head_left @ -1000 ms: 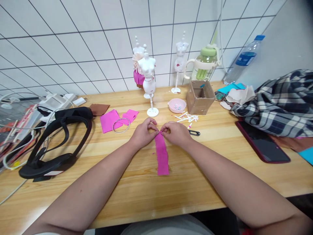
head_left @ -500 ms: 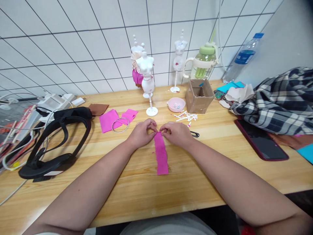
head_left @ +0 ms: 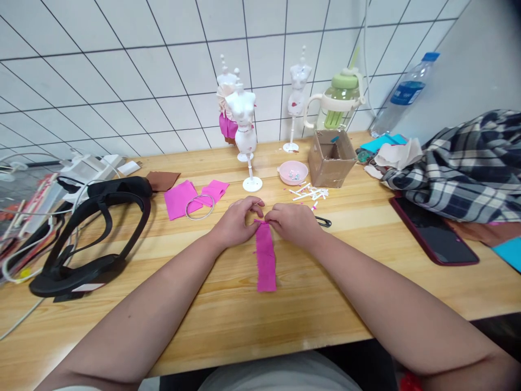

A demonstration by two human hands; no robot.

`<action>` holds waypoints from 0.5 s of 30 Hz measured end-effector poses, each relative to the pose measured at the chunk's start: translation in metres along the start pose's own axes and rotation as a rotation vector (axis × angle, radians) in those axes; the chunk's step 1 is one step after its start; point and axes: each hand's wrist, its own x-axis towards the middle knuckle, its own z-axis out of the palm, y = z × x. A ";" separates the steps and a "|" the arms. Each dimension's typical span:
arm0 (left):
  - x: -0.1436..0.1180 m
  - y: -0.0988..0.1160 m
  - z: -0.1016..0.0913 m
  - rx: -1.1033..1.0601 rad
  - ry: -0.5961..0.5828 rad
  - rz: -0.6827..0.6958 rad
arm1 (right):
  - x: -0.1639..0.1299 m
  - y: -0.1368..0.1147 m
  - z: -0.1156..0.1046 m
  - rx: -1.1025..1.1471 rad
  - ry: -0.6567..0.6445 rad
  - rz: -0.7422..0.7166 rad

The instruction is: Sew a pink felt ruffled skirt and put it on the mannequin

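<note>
At your far left, the black headset frame (head_left: pixel 101 244) lies on its side among cables; a sleeve or forearm catching it could drag it. Next, the pink cloth pieces (head_left: pixel 179 200) lie flat, the metal ring (head_left: pixel 199 219) resting partly over them. Your left hand (head_left: pixel 238 221) is curved, with a gap between thumb and raised forefinger; the thumb is at the strip's upper left corner, but whether it grips cannot be told. The pink strip (head_left: pixel 266 263) lies on the table between your hands, running toward you, its far edge apparently folded. Caution: the fold may open or skew if the left thumb lifts or the two sides are pulled unevenly; the ragged left edge may fray if rubbed. Your right hand (head_left: pixel 293 222) pinches the upper right corner. Just beyond it, the black-handled tool (head_left: pixel 328 224) lies where a sideways knuckle could knock it.
</note>
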 end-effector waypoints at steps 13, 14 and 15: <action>0.001 0.007 -0.006 0.081 -0.064 -0.077 | -0.003 -0.001 -0.008 -0.051 -0.078 -0.069; 0.002 0.008 -0.007 0.071 -0.068 -0.093 | -0.004 -0.001 -0.008 -0.022 -0.053 -0.033; 0.002 0.008 -0.007 0.058 -0.071 -0.105 | -0.004 -0.001 -0.007 0.014 -0.019 0.021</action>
